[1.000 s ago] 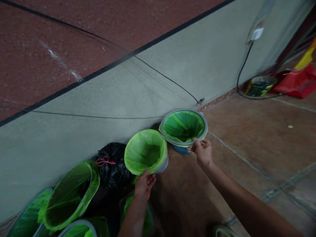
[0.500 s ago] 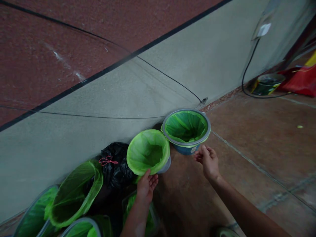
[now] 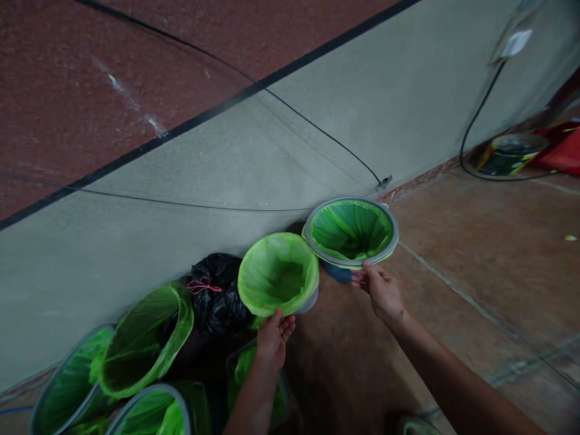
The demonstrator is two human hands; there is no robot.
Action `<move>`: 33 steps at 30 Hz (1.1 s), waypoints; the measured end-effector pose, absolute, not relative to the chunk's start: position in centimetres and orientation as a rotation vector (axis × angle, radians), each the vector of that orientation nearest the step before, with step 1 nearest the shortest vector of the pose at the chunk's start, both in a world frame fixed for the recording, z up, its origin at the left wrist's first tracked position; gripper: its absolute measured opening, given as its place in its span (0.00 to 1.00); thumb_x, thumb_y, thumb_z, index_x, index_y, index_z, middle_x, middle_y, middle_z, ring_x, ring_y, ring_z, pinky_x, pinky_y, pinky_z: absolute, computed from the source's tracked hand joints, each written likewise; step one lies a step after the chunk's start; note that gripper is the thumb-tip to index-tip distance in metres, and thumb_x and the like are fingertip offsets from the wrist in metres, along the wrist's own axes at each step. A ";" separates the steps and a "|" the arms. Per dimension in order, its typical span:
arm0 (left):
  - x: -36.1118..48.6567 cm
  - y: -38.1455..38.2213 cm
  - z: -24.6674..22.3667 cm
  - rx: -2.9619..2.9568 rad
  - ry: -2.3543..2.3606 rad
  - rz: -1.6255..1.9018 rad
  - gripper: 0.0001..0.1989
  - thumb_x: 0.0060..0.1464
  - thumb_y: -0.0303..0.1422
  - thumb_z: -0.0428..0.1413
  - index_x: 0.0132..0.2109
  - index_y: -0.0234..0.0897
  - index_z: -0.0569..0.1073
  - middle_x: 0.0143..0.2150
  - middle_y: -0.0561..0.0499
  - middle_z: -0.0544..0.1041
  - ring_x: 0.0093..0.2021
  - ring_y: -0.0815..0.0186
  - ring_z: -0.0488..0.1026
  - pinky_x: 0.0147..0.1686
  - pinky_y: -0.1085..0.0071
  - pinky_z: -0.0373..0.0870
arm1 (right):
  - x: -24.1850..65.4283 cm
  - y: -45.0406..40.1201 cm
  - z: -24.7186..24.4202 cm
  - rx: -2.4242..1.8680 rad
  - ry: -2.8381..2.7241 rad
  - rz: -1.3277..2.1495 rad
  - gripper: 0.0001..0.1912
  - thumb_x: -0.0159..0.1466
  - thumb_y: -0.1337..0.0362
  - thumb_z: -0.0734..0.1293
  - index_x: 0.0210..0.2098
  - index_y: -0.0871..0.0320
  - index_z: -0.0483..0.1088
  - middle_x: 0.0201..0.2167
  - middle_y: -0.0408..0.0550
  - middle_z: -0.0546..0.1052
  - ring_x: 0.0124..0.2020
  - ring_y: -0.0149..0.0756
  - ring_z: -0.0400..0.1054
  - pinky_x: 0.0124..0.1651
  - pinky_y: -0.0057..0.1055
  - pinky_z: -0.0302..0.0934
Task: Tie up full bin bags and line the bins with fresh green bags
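Observation:
My left hand [image 3: 274,337] pinches the near rim of a trash bin [image 3: 312,300], its thumb at the edge and its fingers curled below. A light green bag [image 3: 256,275] lines that bin and folds over its rim. To the right, my right hand [image 3: 379,291] grips the near edge of a blue trash bin [image 3: 338,272] with the thumb on top and the fingers beneath. This second bin has a grey rim ring [image 3: 396,237] over a green liner [image 3: 326,226]. The two bins touch or nearly touch; their bottoms are mostly hidden.
A tied black garbage bag [image 3: 220,302] lies left of the bins. Several green-lined bins stand at lower left, including a tilted one [image 3: 145,338]. Cables run along the grey wall [image 3: 190,169]. A paint can [image 3: 512,154] and a red bag [image 3: 562,148] are far right.
My right hand has moved up to the blue bin and taken hold of its rim. My left hand stays at its bin. The whole view has shifted slightly.

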State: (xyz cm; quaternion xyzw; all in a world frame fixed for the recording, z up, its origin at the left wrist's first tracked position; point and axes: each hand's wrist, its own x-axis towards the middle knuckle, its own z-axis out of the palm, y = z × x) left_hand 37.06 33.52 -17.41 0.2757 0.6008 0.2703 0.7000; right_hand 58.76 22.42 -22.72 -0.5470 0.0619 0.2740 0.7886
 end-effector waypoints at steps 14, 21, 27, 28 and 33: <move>36.5 33.2 -17.9 0.596 1.299 0.616 0.05 0.60 0.27 0.56 0.35 0.31 0.72 0.28 0.48 0.78 0.29 0.67 0.78 0.34 0.70 0.74 | 57.5 22.0 -22.6 -1.239 0.102 0.521 0.28 0.46 0.41 0.75 0.28 0.61 0.72 0.26 0.47 0.79 0.21 0.31 0.71 0.23 0.26 0.69; 36.4 33.2 -17.9 0.585 1.311 0.565 0.05 0.61 0.30 0.55 0.37 0.32 0.72 0.31 0.47 0.79 0.32 0.67 0.78 0.35 0.71 0.74 | 56.8 21.5 -22.2 -1.277 0.103 0.562 0.28 0.49 0.41 0.74 0.30 0.60 0.73 0.29 0.49 0.79 0.23 0.31 0.71 0.24 0.27 0.68; 31.7 30.2 -15.3 0.728 1.173 0.128 0.11 0.50 0.34 0.65 0.38 0.34 0.74 0.37 0.42 0.81 0.31 0.63 0.79 0.30 0.72 0.72 | 52.9 18.0 -24.8 -1.421 0.112 0.744 0.26 0.48 0.44 0.75 0.32 0.61 0.75 0.29 0.50 0.80 0.24 0.34 0.72 0.25 0.29 0.69; 30.2 29.5 -14.9 0.748 1.137 0.031 0.12 0.47 0.34 0.66 0.37 0.33 0.74 0.36 0.42 0.81 0.30 0.63 0.78 0.29 0.72 0.71 | 51.8 17.2 -25.5 -1.469 0.085 0.828 0.25 0.47 0.45 0.75 0.32 0.61 0.76 0.29 0.52 0.80 0.24 0.35 0.72 0.25 0.30 0.68; 22.3 27.1 -12.5 0.739 1.172 0.002 0.12 0.45 0.36 0.66 0.31 0.32 0.75 0.30 0.43 0.80 0.25 0.66 0.75 0.25 0.75 0.67 | 46.3 14.5 -26.7 -1.645 -0.164 1.285 0.16 0.47 0.51 0.74 0.25 0.59 0.74 0.21 0.48 0.77 0.16 0.31 0.65 0.19 0.28 0.59</move>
